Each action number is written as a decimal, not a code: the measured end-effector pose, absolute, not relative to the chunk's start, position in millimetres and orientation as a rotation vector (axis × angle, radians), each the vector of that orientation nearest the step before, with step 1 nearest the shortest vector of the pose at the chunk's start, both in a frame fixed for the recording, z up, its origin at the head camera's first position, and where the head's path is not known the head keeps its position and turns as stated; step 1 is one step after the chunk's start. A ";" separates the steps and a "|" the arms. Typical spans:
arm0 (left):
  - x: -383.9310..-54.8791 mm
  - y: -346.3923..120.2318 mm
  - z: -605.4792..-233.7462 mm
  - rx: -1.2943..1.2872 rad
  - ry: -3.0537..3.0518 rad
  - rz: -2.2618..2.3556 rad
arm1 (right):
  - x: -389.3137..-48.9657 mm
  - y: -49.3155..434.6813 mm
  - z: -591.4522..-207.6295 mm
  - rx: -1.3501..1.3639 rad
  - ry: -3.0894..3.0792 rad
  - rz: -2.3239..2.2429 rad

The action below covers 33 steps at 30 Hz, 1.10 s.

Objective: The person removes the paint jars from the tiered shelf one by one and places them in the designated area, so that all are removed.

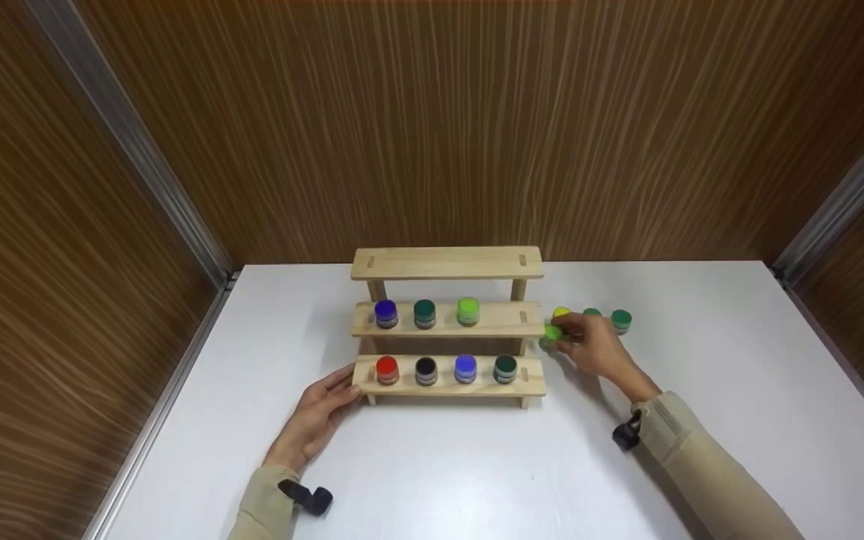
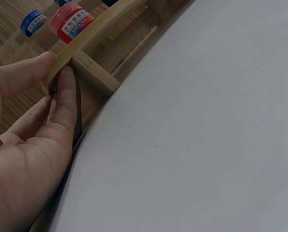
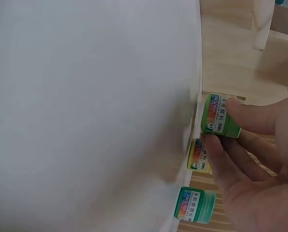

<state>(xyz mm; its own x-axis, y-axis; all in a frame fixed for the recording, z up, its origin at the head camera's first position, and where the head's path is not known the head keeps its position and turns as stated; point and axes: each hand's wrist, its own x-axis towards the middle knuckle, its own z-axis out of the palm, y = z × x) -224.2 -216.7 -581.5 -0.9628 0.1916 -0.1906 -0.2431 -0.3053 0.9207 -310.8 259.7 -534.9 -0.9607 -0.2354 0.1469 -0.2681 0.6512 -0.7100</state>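
Observation:
A three-step wooden rack [image 1: 447, 264] stands on the white table. My left hand [image 1: 317, 420] grips the left end of its lowest shelf, thumb above and fingers underneath, as the left wrist view shows. My right hand [image 1: 593, 349], just right of the rack, pinches a light green paint jar [image 3: 221, 115] between thumb and fingers. On the lowest shelf are a red jar [image 1: 387, 370], a black jar [image 1: 426, 370], a violet jar [image 1: 466, 368] and a dark green jar [image 1: 505, 369]. The middle shelf bears a blue jar [image 1: 385, 313], a teal jar [image 1: 424, 313] and a lime jar [image 1: 468, 311].
Beyond my right hand, a yellow jar [image 3: 199, 155] and two green jars stand on the table, one green jar [image 1: 621, 321] farthest right. Brown wood-grain panels [image 1: 447, 135] enclose the white table [image 1: 432, 472] at the back and sides.

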 end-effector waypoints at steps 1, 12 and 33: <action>-224.2 -216.7 -581.5 -0.064 1.664 2.342 | -311.0 259.8 -534.6 0.438 -2.820 1.212; -224.4 -216.6 -579.7 -0.055 1.663 2.349 | -313.6 258.9 -532.7 0.433 -2.845 1.204; -224.0 -215.1 -582.4 -0.078 1.665 2.348 | -302.1 254.0 -468.8 0.484 -2.595 1.320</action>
